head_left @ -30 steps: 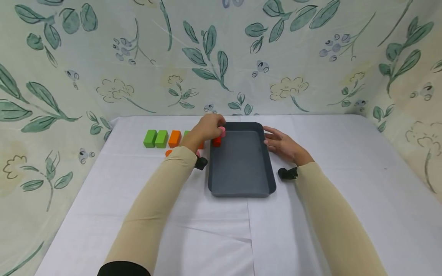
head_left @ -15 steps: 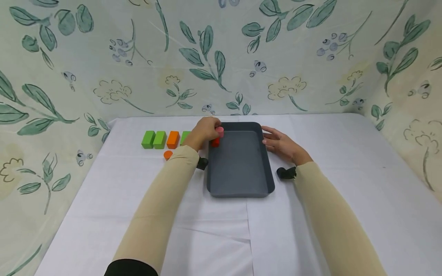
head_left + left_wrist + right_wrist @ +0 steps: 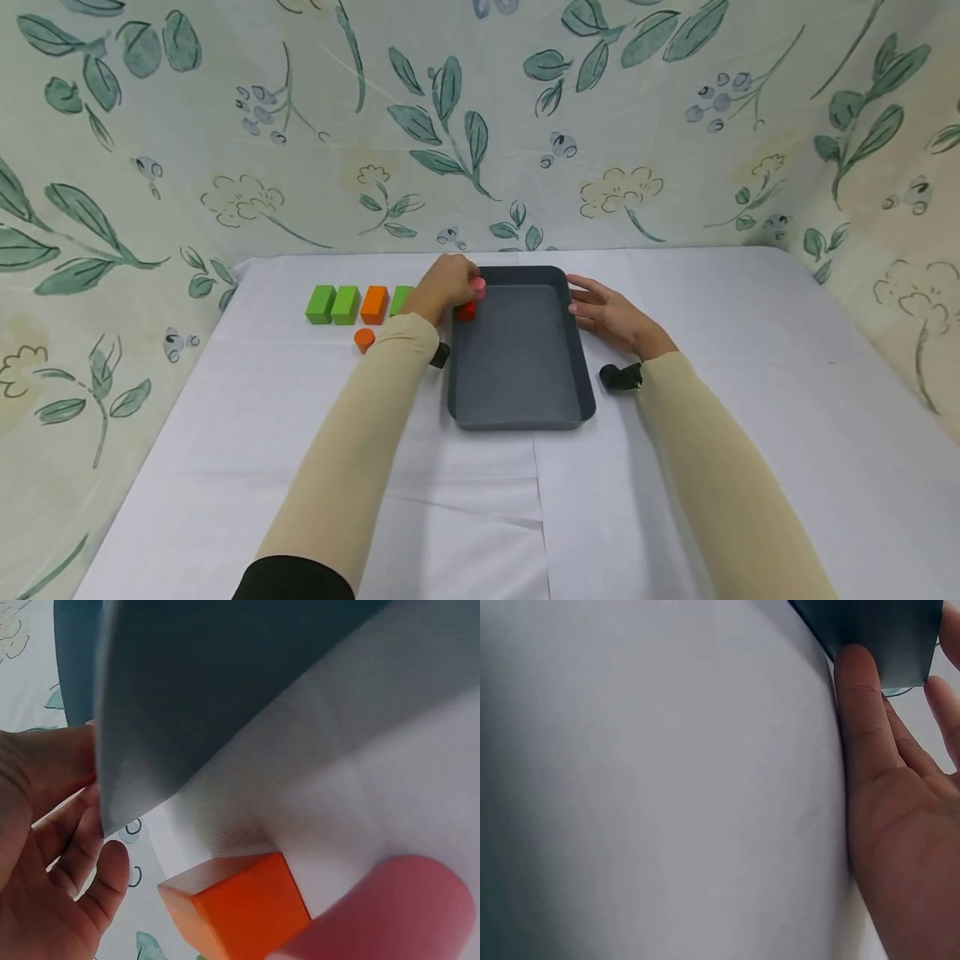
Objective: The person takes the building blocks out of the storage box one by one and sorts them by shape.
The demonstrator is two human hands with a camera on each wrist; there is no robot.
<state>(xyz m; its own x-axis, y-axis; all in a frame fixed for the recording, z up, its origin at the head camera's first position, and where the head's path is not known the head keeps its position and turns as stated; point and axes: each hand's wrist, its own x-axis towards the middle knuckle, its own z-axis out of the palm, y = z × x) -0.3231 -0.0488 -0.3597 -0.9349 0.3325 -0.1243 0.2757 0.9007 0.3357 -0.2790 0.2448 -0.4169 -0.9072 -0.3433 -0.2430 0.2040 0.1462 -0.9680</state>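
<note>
1. Left hand (image 3: 447,285) fingers pinch the pink cylinder (image 3: 477,288) over the gray tray (image 3: 517,412)'s far left corner, above a red block (image 3: 467,311).
2. Right hand (image 3: 611,317) fingers straight, touching the tray's right rim.

three green blocks (image 3: 320,303), one orange block (image 3: 374,304), one orange cylinder (image 3: 364,340), one tray (image 3: 517,413).

The grey tray (image 3: 517,408) lies bare inside, open from above. At its 9 o'clock, a block row (image 3: 345,304) and an orange cylinder (image 3: 364,339) crowd the counter (image 3: 750,417); its 3 o'clock side is open.
</note>
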